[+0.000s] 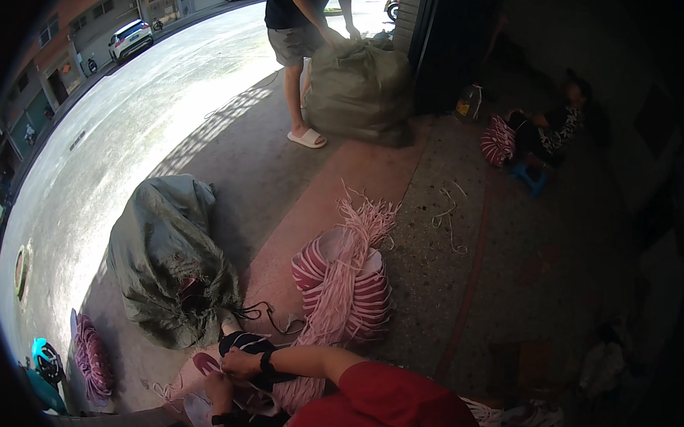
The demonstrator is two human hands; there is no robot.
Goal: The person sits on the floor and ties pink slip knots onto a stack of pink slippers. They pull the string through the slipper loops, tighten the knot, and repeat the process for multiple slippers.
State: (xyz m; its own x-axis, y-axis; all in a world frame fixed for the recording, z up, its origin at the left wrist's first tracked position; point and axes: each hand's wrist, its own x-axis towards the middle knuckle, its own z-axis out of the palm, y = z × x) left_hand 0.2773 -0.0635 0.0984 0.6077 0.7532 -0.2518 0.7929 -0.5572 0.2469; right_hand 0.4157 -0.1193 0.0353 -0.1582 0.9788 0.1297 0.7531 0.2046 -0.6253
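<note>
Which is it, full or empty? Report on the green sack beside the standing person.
It looks full: the green sack bulges round and wide instead of lying flat. Its contents are hidden.

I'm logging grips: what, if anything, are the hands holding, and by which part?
The left hand and right hand hold a maroon piece, apparently by its near edge; exact finger placement is unclear.

Workpiece (205, 362) at the person's left hand (218, 389) and right hand (242, 363), both side by side. On the floor (251, 188) ahead-left, I note the near sack (166, 253); left of it, the outer bundle (92, 359). Right of near sack: middle bundle (339, 293). Farther ahead: far sack (359, 94), standing co-worker (292, 43) at its left, bottle (469, 102) to its right. Far right: seated person (558, 137), stool (531, 178) before them.
</note>
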